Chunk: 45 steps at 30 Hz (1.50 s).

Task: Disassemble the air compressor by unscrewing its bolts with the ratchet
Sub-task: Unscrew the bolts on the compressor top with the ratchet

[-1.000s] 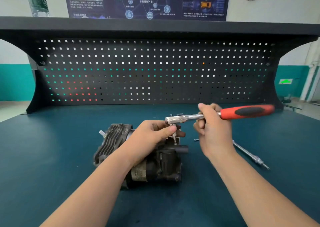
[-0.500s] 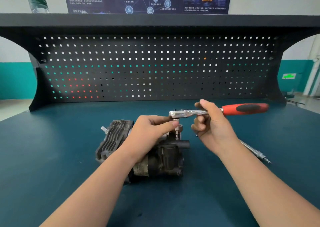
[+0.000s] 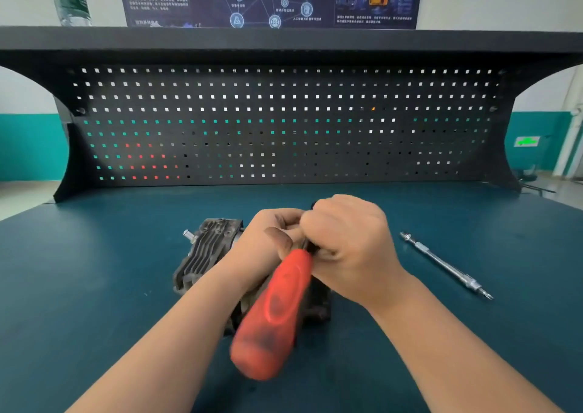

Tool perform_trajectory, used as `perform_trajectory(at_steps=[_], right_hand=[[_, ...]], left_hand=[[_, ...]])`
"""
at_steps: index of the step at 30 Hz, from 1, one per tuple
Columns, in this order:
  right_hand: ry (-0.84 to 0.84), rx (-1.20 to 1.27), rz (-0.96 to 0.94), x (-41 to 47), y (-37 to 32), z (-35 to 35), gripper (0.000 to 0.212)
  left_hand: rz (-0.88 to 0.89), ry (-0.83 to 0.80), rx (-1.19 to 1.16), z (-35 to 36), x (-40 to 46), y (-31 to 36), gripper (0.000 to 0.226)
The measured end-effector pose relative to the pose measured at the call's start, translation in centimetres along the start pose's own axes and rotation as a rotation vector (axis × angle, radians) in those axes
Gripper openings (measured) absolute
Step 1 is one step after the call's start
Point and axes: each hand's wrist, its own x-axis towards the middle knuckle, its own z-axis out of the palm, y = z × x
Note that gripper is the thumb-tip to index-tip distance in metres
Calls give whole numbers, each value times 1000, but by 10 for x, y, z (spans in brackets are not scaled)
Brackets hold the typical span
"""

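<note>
The ratchet (image 3: 277, 311) has swung from pointing right to pointing toward the person, likely 1 loosening stroke. The right hand (image 3: 350, 248) grips its shaft; the left hand (image 3: 268, 242) pinches its head over the air compressor (image 3: 202, 254) on the table (image 3: 94, 286).

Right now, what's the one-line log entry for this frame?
stage: unscrewing | right hand: grips ratchet shaft | left hand: at ratchet head over air compressor | spare extension bar: on bench

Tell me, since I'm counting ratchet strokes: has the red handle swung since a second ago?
Yes. The red handle pointed right, along the pegboard; now it points toward the camera, away from the pegboard, over the air compressor.
</note>
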Motion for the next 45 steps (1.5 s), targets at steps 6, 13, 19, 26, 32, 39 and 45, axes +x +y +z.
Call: perform_trajectory(at_steps=[6, 13, 19, 26, 32, 39, 45], right_hand=[[256, 507, 997, -14, 34, -18, 36], [514, 1087, 1591, -31, 60, 2, 25], [95, 108, 539, 2, 13, -2, 39], [206, 374, 889, -10, 25, -13, 37], [512, 1162, 1731, -35, 61, 1, 24], [240, 296, 930, -6, 27, -6, 36], [44, 133, 372, -9, 2, -5, 36]], left_hand=[[-78, 142, -181, -1, 3, -5, 3], [-171, 5, -285, 1, 7, -7, 13], [-75, 9, -80, 0, 6, -3, 15], [-70, 109, -184, 3, 4, -1, 7], [-138, 139, -203, 1, 6, -8, 17], [-165, -96, -330, -3, 6, -5, 29], [-29, -59, -189, -1, 4, -2, 18]])
